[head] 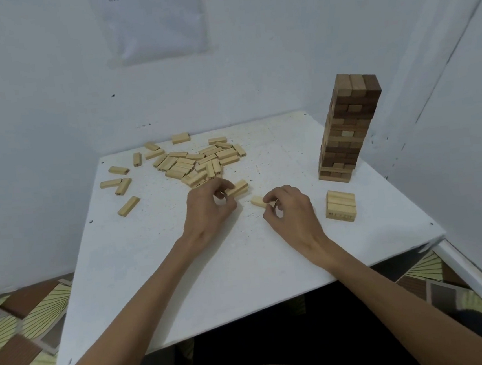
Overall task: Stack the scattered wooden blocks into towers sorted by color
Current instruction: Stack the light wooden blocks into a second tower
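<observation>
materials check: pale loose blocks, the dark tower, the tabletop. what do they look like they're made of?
Pale blocks: light unpainted wood by the look, matte, with faint grain and dark marks on some faces.
Dark tower: wood too, browner, maybe stained or another species; the tone varies from block to block.
Tabletop: likely a white painted board; the surface is speckled and scuffed, and the core is not visible.

Nothing legible anywhere.

Sheet of paper (153,20) on far wall: two printed lines at its top edge, too blurred to read.

Low stack of pale blocks (340,205), near right on table: dark marks along bottom front face, illegible.

Loose pale blocks (191,163), far left: dark stamps on some ends, unreadable.
</observation>
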{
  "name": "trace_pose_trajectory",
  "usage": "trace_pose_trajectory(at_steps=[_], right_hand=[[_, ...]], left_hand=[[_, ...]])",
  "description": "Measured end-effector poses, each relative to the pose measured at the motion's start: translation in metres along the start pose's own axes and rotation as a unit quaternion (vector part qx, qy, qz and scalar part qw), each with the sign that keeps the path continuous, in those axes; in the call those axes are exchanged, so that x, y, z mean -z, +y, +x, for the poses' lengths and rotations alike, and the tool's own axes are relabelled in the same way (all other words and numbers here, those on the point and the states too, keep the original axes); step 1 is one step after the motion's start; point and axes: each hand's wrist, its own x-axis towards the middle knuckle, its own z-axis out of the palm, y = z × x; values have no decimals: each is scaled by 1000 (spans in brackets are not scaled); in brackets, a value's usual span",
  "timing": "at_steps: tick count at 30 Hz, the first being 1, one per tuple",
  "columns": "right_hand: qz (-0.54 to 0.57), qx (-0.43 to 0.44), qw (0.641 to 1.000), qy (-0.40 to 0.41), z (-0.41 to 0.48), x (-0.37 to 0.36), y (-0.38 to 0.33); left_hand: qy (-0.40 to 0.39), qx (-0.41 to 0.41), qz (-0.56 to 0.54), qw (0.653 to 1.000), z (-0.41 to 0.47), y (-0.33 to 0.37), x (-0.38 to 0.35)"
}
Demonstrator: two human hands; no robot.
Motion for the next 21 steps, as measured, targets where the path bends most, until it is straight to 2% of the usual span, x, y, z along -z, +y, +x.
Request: trace_pose_trajectory(at_steps=[4,9,12,17,21], right_hand=[[14,35,999,-37,-25,8,-6],[10,65,996,-59,-41,11,-6],[16,62,996,-60,-40,10,-7],[34,60,996,-64,-38,11,-8],[46,60,995,-67,-34,9,-6]], left_hand=[[-24,38,-13,999,-25,7,4],[-44,18,15,999,-42,15,1],[-56,34,12,998,-42,19,4],[-14,116,-59,991,-42,26,8],[-29,106,-16,994,-36,15,13]])
